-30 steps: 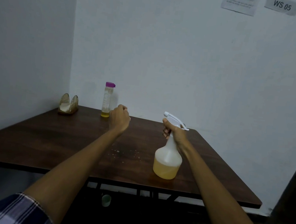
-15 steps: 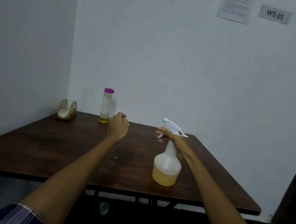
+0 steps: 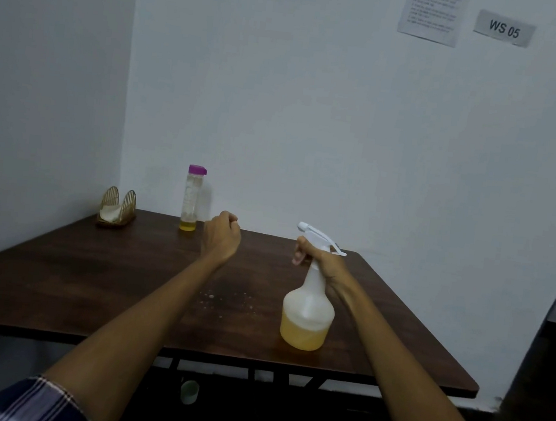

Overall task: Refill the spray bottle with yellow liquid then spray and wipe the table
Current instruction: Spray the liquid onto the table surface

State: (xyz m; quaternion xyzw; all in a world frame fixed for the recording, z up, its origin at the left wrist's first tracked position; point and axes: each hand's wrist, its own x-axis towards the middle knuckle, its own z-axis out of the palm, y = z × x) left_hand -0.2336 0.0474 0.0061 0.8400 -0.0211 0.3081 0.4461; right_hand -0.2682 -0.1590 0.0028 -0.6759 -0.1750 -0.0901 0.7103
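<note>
Right, the spray bottle (image 3: 307, 311) stood upright on the dark wooden desk (image 3: 97, 280), toward the near right part of the top, with yellow liquid filling roughly its lower third. The right hand (image 3: 324, 266) gripped it at the neck just under the white trigger head (image 3: 318, 237); fingers were curled round the front by the trigger, so that grip was closed on the bottle. Nozzle pointed left and away from the person.

The left hand (image 3: 221, 237) was held above the desk, near the far middle, fingers curled into a loose fist. That grip was closed with nothing visible in it, and I couldn't tell whether it touched the surface.

A patch of small pale droplets (image 3: 226, 299) lay on the desk between the two forearms, just left of the bottle.

At the far edge, a tall clear bottle with a purple cap (image 3: 191, 201) stood upright against the wall, with a little yellow liquid at its bottom. Left of it, in the corner, sat a gold wire napkin holder (image 3: 117, 209) with white napkins inside.

On the wall at upper right hung a printed sheet (image 3: 431, 12), text too small to read, and a sign reading "WS 05" (image 3: 504, 28). A small pale cup (image 3: 189, 391) sat on the floor under the desk. A plaid sleeve (image 3: 30, 402) showed at bottom left.
</note>
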